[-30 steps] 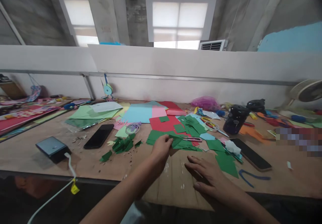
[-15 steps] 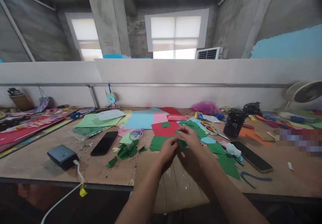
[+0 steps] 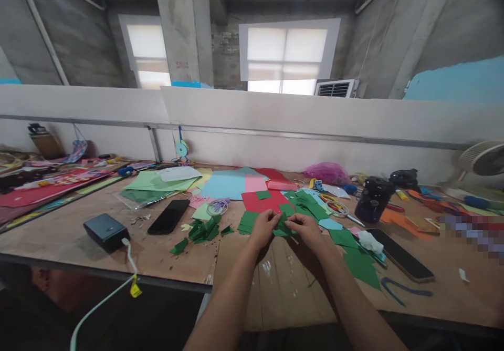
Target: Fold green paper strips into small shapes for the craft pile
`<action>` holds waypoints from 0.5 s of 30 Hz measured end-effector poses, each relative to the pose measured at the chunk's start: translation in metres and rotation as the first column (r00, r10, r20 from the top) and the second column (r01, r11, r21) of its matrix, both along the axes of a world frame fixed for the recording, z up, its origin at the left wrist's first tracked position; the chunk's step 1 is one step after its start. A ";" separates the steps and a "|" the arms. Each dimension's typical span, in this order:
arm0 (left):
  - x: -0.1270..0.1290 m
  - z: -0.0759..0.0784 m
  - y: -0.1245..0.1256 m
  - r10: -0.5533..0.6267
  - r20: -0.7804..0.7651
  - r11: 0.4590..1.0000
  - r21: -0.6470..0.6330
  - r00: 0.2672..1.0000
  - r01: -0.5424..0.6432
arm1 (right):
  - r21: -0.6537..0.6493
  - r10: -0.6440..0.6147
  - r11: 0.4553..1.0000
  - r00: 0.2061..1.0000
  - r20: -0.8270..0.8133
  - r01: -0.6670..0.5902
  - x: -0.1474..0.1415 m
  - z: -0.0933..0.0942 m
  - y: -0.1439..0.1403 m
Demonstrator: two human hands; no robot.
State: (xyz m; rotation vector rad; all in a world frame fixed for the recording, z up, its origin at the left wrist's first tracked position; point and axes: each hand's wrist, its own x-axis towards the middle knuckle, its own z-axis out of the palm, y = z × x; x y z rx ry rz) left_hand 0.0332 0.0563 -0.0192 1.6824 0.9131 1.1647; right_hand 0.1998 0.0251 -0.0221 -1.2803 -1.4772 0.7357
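Green paper fills the middle of what we see: our left hand point(image 3: 263, 228) and right hand point(image 3: 308, 229) meet over a small green paper piece point(image 3: 282, 227), each pinching one side of it between thumb and fingertips. We hold it just above the wooden table point(image 3: 165, 256), at the near edge of a heap of green offcuts point(image 3: 305, 204) lying on red paper point(image 3: 262, 201). Near our left hand lie folded green scraps point(image 3: 202, 231) and a black phone point(image 3: 169, 216); another phone point(image 3: 399, 254) lies to the right.
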 end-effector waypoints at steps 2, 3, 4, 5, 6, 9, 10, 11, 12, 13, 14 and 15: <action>0.000 0.002 0.000 0.013 0.016 1.000 -0.018 1.000 -0.012 | -0.024 0.038 0.999 0.999 -0.003 -0.038 -0.001 0.000 -0.001; 0.000 0.003 0.000 0.007 0.030 0.999 -0.033 1.000 -0.006 | -0.029 0.048 0.998 0.999 -0.009 -0.048 -0.002 0.000 -0.002; 0.000 0.003 -0.001 -0.003 0.052 0.998 -0.054 0.999 0.006 | -0.028 0.049 0.998 0.999 -0.018 -0.049 -0.003 0.001 -0.003; 0.000 0.003 -0.001 -0.017 0.080 0.996 -0.082 0.997 0.024 | -0.021 0.042 0.999 0.999 -0.031 -0.043 -0.004 0.002 -0.003; 0.000 0.004 -0.002 -0.034 0.111 0.993 -0.111 0.993 0.046 | -0.011 0.032 0.999 0.998 -0.049 -0.033 -0.004 0.003 -0.004; 0.000 0.004 -0.003 -0.083 0.191 0.977 -0.176 0.978 0.117 | 0.004 0.018 1.000 0.993 -0.117 -0.018 -0.007 0.006 -0.006; 0.000 0.005 -0.004 -0.093 0.205 0.974 -0.183 0.974 0.132 | 0.005 0.018 1.000 0.991 -0.132 -0.017 -0.008 0.007 -0.007; -0.001 0.005 -0.004 -0.100 0.214 0.972 -0.186 0.972 0.141 | 0.001 0.022 1.000 0.990 -0.138 -0.022 -0.009 0.008 -0.008; -0.002 0.005 -0.004 -0.099 0.225 0.972 -0.188 0.969 0.143 | -0.008 0.033 0.999 0.990 -0.137 -0.034 -0.010 0.009 -0.009; -0.002 0.004 -0.003 -0.096 0.233 0.971 -0.191 0.968 0.143 | -0.019 0.050 0.998 0.990 -0.133 -0.053 -0.011 0.010 -0.010; -0.003 0.004 -0.002 -0.092 0.241 0.970 -0.199 0.966 0.142 | -0.033 0.071 0.997 0.989 -0.131 -0.076 -0.012 0.010 -0.011; -0.004 0.003 -0.001 -0.084 0.249 0.968 -0.210 0.965 0.138 | -0.048 0.094 0.994 0.987 -0.132 -0.101 -0.013 0.011 -0.012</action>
